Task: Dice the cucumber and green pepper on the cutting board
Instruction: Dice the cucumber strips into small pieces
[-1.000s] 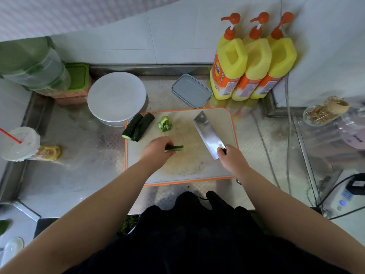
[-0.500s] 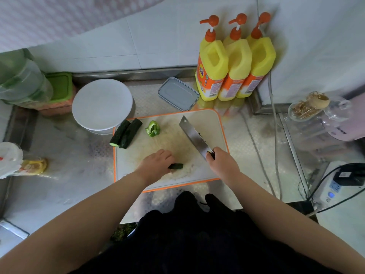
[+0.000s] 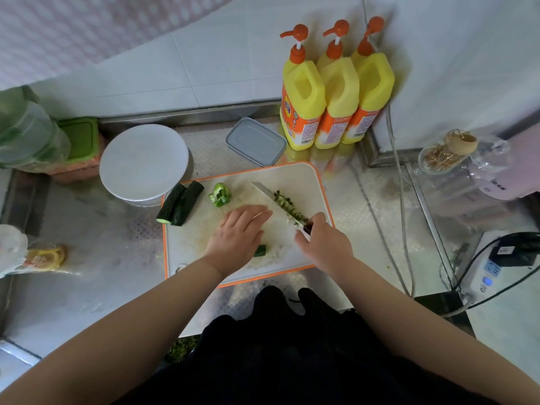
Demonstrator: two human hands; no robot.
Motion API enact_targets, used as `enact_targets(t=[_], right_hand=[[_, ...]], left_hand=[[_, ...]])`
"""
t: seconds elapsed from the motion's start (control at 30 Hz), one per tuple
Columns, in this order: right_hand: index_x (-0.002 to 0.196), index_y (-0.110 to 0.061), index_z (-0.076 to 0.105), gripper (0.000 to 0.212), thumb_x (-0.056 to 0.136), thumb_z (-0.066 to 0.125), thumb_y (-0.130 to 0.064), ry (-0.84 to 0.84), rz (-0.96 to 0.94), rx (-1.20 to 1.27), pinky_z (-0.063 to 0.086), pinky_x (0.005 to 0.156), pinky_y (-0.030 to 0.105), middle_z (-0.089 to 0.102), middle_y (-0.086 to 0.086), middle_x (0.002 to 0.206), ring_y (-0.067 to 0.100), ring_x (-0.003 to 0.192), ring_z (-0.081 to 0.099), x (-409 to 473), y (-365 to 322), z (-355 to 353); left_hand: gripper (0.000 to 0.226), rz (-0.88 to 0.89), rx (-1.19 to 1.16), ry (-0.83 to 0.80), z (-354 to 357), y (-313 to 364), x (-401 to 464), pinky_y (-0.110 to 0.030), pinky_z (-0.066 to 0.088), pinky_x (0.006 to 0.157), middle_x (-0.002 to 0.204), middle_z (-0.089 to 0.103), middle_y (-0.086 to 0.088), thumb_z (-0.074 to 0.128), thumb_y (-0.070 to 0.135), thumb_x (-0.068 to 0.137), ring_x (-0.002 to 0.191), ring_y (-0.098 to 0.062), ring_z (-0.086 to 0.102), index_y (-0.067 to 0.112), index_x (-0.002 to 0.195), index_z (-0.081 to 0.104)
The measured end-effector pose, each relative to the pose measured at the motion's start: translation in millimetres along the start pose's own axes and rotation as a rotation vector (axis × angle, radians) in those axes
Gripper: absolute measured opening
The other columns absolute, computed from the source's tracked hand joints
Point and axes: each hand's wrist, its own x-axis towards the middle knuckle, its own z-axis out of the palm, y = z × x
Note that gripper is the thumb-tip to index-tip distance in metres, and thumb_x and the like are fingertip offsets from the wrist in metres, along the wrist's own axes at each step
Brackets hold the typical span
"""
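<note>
change: cucumber dice (image 3: 289, 206) now along cleaver (image 3: 277, 201), none a second ago | right hand (image 3: 324, 247) grips handle | left hand (image 3: 239, 238) flat over cucumber strip (image 3: 261, 250) | two cucumber halves (image 3: 179, 207), green pepper (image 3: 219, 195) uncut

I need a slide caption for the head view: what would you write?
Right hand holds a knife beside cucumber dice on the cutting board; left hand covers a cucumber strip.

My left hand (image 3: 238, 236) lies palm down with the fingers stretched forward and close together, pressing flat, while my right hand (image 3: 323, 244) is curled tight around a handle, and both my bare forearms reach forward from the bottom corners and come near each other.
</note>
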Motion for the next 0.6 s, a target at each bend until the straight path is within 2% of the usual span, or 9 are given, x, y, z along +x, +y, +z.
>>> enact_targets(t=[0.07, 0.13, 0.23, 0.3, 0.37, 0.53, 0.6], right_hand=[[0.105, -0.014, 0.038, 0.029, 0.093, 0.046, -0.039, 0.027, -0.022, 0.014, 0.048, 0.060, 0.032, 0.064, -0.003, 0.086, 0.023, 0.075, 0.064, -4, 0, 3], [0.103, -0.014, 0.035, 0.027, 0.092, 0.049, -0.034, 0.050, -0.034, 0.016, 0.043, 0.054, 0.029, 0.060, -0.004, 0.083, 0.022, 0.073, 0.063, -7, 1, 6], [0.106, -0.009, 0.036, 0.032, 0.093, 0.051, -0.035, 0.062, -0.050, -0.021, 0.037, 0.052, 0.027, 0.062, 0.002, 0.083, 0.023, 0.073, 0.064, -11, 4, 10], [0.108, -0.007, 0.038, 0.035, 0.093, 0.052, -0.036, 0.065, -0.056, -0.039, 0.036, 0.053, 0.027, 0.063, 0.004, 0.085, 0.024, 0.076, 0.065, -13, 6, 12], [0.110, -0.006, 0.039, 0.038, 0.094, 0.053, -0.037, 0.067, -0.064, -0.059, 0.036, 0.054, 0.026, 0.065, 0.004, 0.088, 0.023, 0.079, 0.066, -14, 8, 14], [0.124, 0.000, 0.037, 0.050, 0.094, 0.053, -0.038, 0.088, -0.089, -0.049, 0.034, 0.057, 0.025, 0.066, 0.004, 0.095, 0.022, 0.085, 0.066, -18, 12, 17], [0.121, -0.002, 0.038, 0.046, 0.094, 0.054, -0.036, 0.093, -0.103, -0.037, 0.034, 0.057, 0.025, 0.065, 0.005, 0.096, 0.022, 0.086, 0.066, -19, 14, 18]], left_hand=[[0.063, -0.026, 0.083, -0.106, -1, 10, 19, -0.043, 0.033, 0.111, 0.147, 0.042, -0.003, 0.060, 0.017, 0.082, 0.133, -0.029, 0.041, 0.013, 0.143, 0.043], [0.084, -0.028, 0.141, -0.311, 0, 18, 31, -0.051, 0.015, 0.119, 0.160, 0.018, -0.003, 0.059, 0.020, 0.079, 0.146, -0.033, 0.018, 0.017, 0.153, 0.019], [0.095, 0.039, 0.232, -0.540, 8, 28, 41, -0.053, -0.013, 0.116, 0.159, -0.024, 0.001, 0.049, 0.021, 0.085, 0.146, -0.033, -0.021, 0.030, 0.150, -0.020], [0.095, 0.066, 0.243, -0.624, 11, 35, 51, -0.053, -0.019, 0.113, 0.157, -0.031, 0.001, 0.046, 0.017, 0.087, 0.143, -0.032, -0.028, 0.035, 0.148, -0.024], [0.097, 0.106, 0.260, -0.692, 14, 43, 61, -0.054, -0.018, 0.113, 0.156, -0.032, 0.000, 0.049, 0.016, 0.088, 0.143, -0.033, -0.029, 0.037, 0.148, -0.023], [0.099, 0.215, 0.324, -0.819, 20, 53, 73, -0.056, -0.017, 0.113, 0.157, -0.030, -0.001, 0.057, 0.025, 0.087, 0.143, -0.033, -0.027, 0.031, 0.151, -0.018], [0.099, 0.230, 0.331, -0.846, 23, 53, 74, -0.057, -0.016, 0.114, 0.158, -0.029, -0.001, 0.058, 0.026, 0.087, 0.144, -0.033, -0.027, 0.030, 0.152, -0.016]])
